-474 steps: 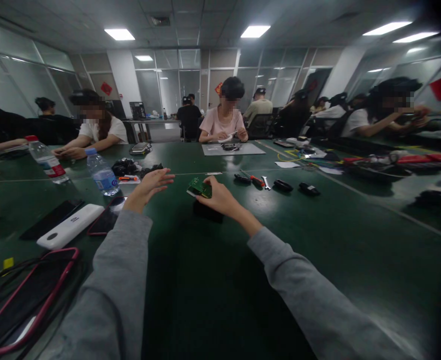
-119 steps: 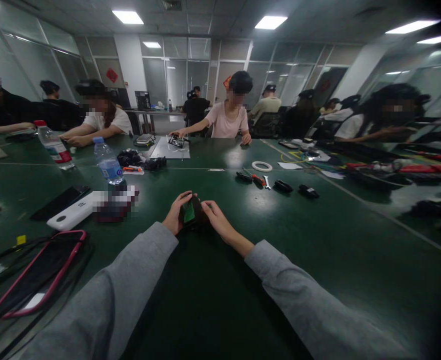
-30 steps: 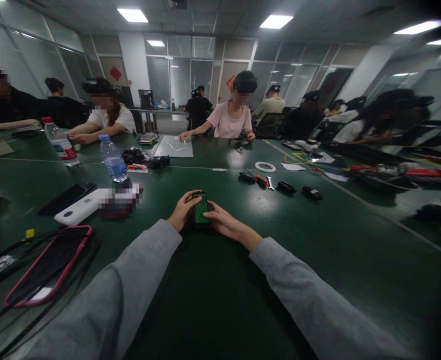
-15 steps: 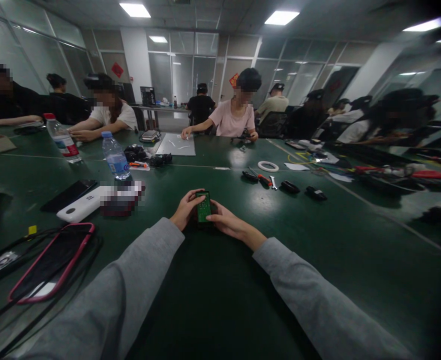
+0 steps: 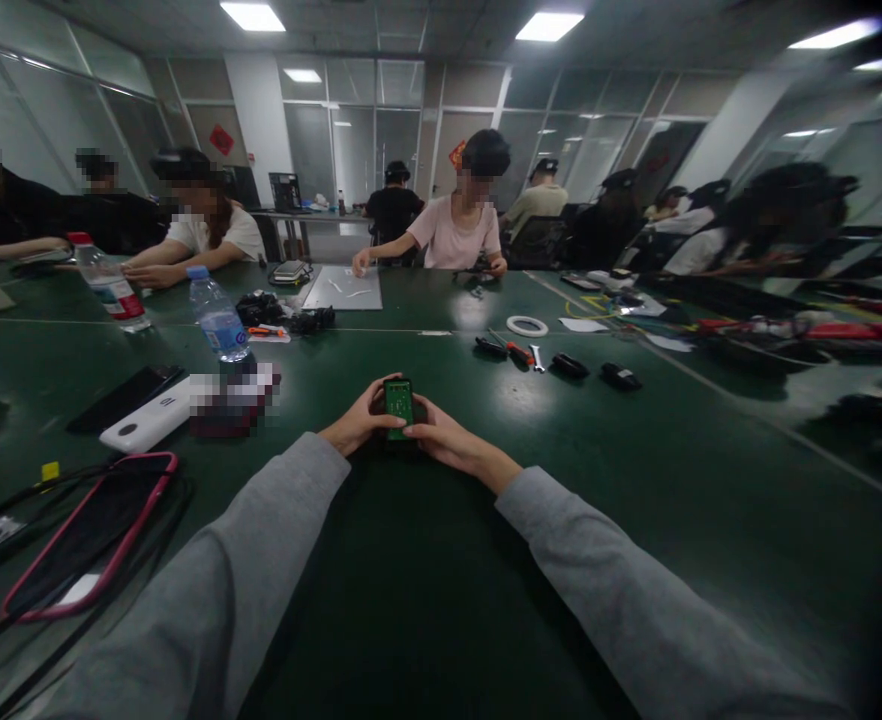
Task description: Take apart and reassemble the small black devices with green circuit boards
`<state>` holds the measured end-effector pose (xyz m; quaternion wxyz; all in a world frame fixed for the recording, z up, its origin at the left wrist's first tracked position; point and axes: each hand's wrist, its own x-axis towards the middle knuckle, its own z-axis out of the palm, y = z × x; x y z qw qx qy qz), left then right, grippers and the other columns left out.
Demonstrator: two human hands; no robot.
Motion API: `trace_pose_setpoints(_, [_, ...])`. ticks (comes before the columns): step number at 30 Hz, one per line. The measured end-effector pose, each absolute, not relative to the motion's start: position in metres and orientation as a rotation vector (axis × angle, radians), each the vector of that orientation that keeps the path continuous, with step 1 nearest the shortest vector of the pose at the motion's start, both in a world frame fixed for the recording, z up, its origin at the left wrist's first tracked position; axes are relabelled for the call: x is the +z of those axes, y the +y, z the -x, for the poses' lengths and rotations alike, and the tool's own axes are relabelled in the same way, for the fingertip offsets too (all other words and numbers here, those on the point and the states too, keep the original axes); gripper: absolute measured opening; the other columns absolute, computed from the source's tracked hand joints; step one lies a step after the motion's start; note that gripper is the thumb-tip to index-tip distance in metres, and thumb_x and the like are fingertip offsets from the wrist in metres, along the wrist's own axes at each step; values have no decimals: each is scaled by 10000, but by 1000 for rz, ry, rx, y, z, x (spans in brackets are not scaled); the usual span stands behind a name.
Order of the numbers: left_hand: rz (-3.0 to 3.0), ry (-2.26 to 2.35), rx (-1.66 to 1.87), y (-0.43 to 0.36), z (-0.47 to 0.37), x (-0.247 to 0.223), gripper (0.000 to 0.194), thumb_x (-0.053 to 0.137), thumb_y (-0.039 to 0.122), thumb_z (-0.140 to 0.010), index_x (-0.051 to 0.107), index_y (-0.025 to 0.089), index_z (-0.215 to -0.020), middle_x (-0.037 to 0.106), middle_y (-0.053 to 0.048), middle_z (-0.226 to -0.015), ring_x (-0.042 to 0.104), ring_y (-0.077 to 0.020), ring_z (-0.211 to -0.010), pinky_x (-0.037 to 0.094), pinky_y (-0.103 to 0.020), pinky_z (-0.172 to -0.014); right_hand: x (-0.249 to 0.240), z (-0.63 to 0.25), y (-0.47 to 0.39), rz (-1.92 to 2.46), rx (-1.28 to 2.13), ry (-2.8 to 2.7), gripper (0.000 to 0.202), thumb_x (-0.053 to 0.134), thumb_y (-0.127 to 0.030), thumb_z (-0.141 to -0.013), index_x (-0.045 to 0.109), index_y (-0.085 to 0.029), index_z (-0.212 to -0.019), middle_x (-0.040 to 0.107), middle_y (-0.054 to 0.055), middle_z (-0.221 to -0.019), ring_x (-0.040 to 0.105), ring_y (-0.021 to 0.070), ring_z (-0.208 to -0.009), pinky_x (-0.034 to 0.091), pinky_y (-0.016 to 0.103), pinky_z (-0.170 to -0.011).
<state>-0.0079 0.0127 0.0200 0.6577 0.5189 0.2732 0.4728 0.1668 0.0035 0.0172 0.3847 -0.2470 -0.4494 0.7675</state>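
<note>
A small green circuit board (image 5: 399, 402) in a dark frame is held upright between my two hands, just above the green table (image 5: 381, 600). My left hand (image 5: 364, 416) grips its left side, the thumb lying across the lower part of the board. On the other side, my right hand (image 5: 448, 436) is closed round the lower right edge, its thumb tip at the bottom corner. The fingers behind the board are mostly hidden.
On the left are a pink-edged phone (image 5: 92, 535) with cables, a white device (image 5: 152, 412) and a blue-capped bottle (image 5: 220, 318). A white tape ring (image 5: 527, 326), a wrench (image 5: 537, 358) and black parts (image 5: 621, 376) lie ahead right. Across the table sits a person (image 5: 460, 225).
My left thumb has slid from the upper part of the board down to its lower part. The whole view has shifted slightly, so things appear further left.
</note>
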Motion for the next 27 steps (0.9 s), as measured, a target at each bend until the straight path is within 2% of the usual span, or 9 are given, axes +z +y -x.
trace_pose_setpoints(4, [-1177, 632, 1069, 13, 7, 20, 745, 733, 89, -584, 468, 277, -1255, 470, -82, -1299, 467, -275, -1175, 369, -468, -986, 17, -166, 3, 627, 1961, -1124, 844, 753, -75, -580, 324, -239, -1289, 476, 59, -1200, 550, 186, -1030, 460, 340, -932])
trace_pose_setpoints(13, [-1140, 645, 1052, 12, 7, 21, 679, 708, 113, -636, 464, 281, -1247, 430, -83, -1342, 455, -275, -1192, 414, -436, -940, 17, -168, 4, 615, 1970, -1138, 837, 749, -75, -604, 311, -241, -1298, 446, 65, -1247, 536, 192, -1069, 436, 366, -978])
trace_pose_setpoints(17, [-1121, 645, 1050, 12, 7, 23, 676, 711, 112, -631, 471, 282, -1239, 449, -78, -1322, 472, -266, -1171, 430, -411, -919, 16, -169, 4, 598, 1982, -1156, 838, 746, -79, -622, 295, -244, -1308, 444, 65, -1250, 534, 189, -1077, 434, 362, -984])
trace_pose_setpoints(22, [-1071, 641, 1037, 15, 7, 22, 579, 678, 187, -688, 485, 273, -1227, 490, -83, -1271, 521, -258, -1098, 465, -406, -856, 16, -169, 4, 600, 1975, -1153, 828, 743, -69, -605, 312, -232, -1294, 460, 61, -1224, 538, 183, -1069, 449, 339, -964])
trace_pose_setpoints(27, [-1091, 653, 1045, 17, 7, 18, 614, 704, 168, -655, 490, 279, -1219, 507, -76, -1250, 531, -251, -1087, 466, -393, -852, 16, -168, 4, 614, 1966, -1159, 822, 740, -76, -599, 319, -232, -1288, 457, 58, -1223, 539, 186, -1063, 439, 357, -976])
